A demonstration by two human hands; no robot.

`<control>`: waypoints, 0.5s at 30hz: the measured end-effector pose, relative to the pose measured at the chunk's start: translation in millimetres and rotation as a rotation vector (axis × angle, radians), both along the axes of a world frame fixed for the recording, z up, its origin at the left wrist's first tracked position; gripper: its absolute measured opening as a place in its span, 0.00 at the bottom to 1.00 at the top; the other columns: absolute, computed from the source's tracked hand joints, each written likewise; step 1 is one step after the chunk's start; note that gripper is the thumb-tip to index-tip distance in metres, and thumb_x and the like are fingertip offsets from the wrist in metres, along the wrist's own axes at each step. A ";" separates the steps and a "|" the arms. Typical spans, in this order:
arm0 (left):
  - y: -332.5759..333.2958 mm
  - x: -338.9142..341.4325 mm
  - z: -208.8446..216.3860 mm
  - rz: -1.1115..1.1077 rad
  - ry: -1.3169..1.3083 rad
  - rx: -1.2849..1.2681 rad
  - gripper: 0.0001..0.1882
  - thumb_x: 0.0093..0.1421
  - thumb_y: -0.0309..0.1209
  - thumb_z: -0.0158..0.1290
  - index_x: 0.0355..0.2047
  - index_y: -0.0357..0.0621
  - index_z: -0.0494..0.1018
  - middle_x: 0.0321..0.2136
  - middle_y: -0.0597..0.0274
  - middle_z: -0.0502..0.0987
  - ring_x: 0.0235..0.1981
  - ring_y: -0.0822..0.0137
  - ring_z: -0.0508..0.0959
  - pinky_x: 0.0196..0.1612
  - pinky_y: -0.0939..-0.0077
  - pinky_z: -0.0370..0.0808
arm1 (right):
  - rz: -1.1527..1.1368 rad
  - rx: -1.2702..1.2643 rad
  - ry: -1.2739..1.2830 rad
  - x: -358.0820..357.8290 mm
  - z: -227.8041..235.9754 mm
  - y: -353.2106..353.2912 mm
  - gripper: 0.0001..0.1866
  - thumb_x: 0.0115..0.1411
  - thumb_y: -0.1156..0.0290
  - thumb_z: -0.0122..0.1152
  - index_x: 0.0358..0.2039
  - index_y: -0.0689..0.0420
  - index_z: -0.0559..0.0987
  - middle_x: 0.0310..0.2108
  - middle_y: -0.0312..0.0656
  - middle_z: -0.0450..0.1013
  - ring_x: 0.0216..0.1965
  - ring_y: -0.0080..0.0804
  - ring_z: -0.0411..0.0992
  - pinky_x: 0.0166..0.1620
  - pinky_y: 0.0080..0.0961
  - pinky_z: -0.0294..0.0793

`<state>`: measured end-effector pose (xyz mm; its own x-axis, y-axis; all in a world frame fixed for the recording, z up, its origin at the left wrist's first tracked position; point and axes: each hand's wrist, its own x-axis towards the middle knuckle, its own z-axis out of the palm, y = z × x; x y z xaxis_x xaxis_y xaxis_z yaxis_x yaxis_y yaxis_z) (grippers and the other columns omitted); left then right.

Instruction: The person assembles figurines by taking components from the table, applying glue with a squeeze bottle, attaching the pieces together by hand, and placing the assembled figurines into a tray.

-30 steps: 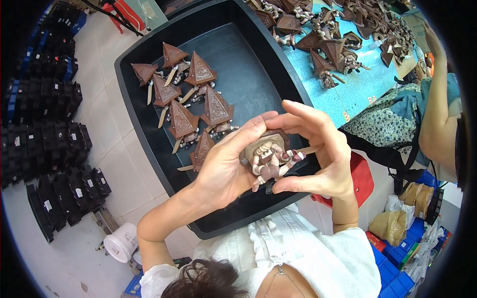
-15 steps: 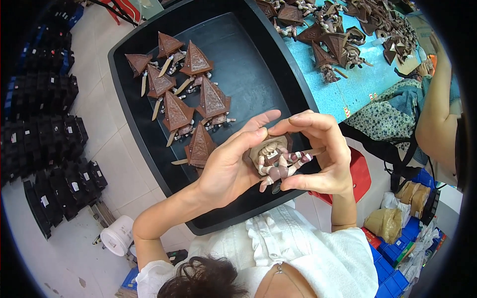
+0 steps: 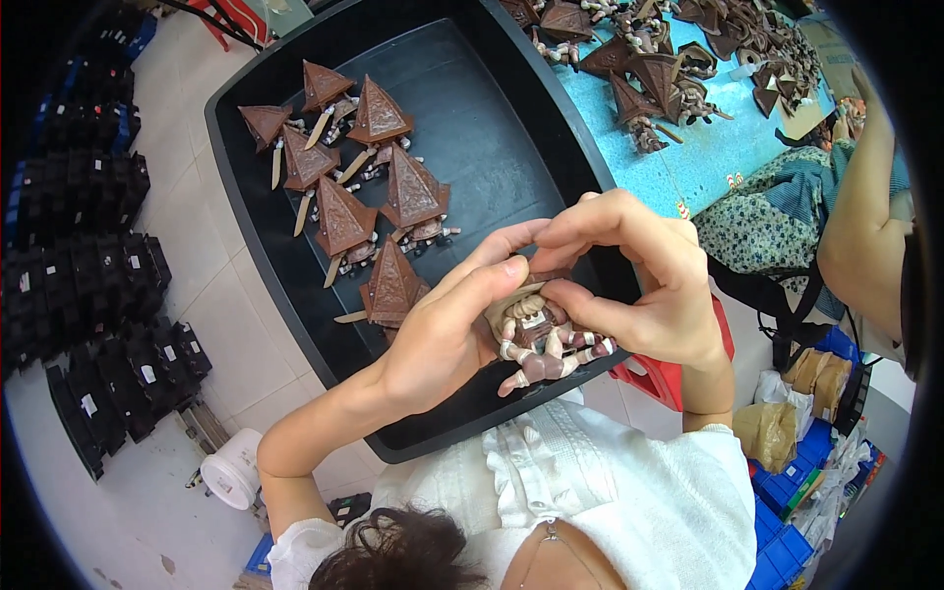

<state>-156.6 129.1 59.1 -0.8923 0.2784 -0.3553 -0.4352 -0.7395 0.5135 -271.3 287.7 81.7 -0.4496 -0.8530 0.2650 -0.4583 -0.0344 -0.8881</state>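
Note:
Both hands grip one small brown figurine (image 3: 539, 339) with pale limbs, held over the near part of a big black tray (image 3: 511, 157). My left hand (image 3: 447, 329) cups it from the left, thumb and forefinger on top. My right hand (image 3: 639, 285) pinches its upper part from the right. The figurine's head end is hidden by my fingers. Several finished figurines with brown pyramid-shaped heads (image 3: 364, 197) lie in the tray's far left part.
A turquoise table (image 3: 688, 147) at the upper right carries several more figurines and loose parts. Another person's arm (image 3: 865, 226) reaches in at the right edge. Black trays (image 3: 88, 295) are stacked on the floor at left; a white bucket (image 3: 233, 470), a red stool (image 3: 678, 379) and blue crates (image 3: 796, 531) stand nearby.
My hands and the figurine stay together over the tray. The fingers have shifted a little on the figurine's top; the view has moved slightly.

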 end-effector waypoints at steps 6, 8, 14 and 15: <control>-13.1 3.8 14.9 0.045 0.377 -1.034 0.24 0.65 0.30 0.46 0.60 0.34 0.63 0.57 0.41 0.65 0.53 0.54 0.74 0.51 0.65 0.74 | -0.217 0.006 -0.035 8.6 -4.5 2.3 0.23 0.47 0.90 0.65 0.42 0.66 0.67 0.35 0.47 0.76 0.36 0.30 0.78 0.43 0.23 0.77; -20.9 -3.6 8.1 0.044 0.541 -1.145 0.22 0.63 0.27 0.47 0.57 0.32 0.66 0.55 0.41 0.68 0.51 0.53 0.76 0.49 0.65 0.75 | -0.228 -0.002 -0.055 10.3 -6.3 1.6 0.23 0.47 0.90 0.65 0.42 0.65 0.66 0.35 0.47 0.76 0.37 0.30 0.77 0.43 0.23 0.77; -15.6 -10.4 14.4 0.075 0.608 -1.326 0.16 0.59 0.18 0.50 0.49 0.31 0.74 0.40 0.49 0.80 0.39 0.63 0.82 0.43 0.75 0.78 | -0.296 -0.011 -0.063 20.2 -7.8 -0.1 0.23 0.48 0.90 0.64 0.42 0.63 0.65 0.36 0.48 0.75 0.38 0.28 0.76 0.44 0.24 0.76; -14.2 -12.0 14.2 0.101 0.645 -1.357 0.16 0.59 0.17 0.51 0.48 0.31 0.74 0.39 0.49 0.80 0.38 0.63 0.82 0.41 0.75 0.78 | -0.327 -0.014 -0.052 23.0 -7.4 -0.1 0.23 0.48 0.91 0.63 0.42 0.63 0.65 0.36 0.48 0.75 0.38 0.28 0.75 0.44 0.24 0.75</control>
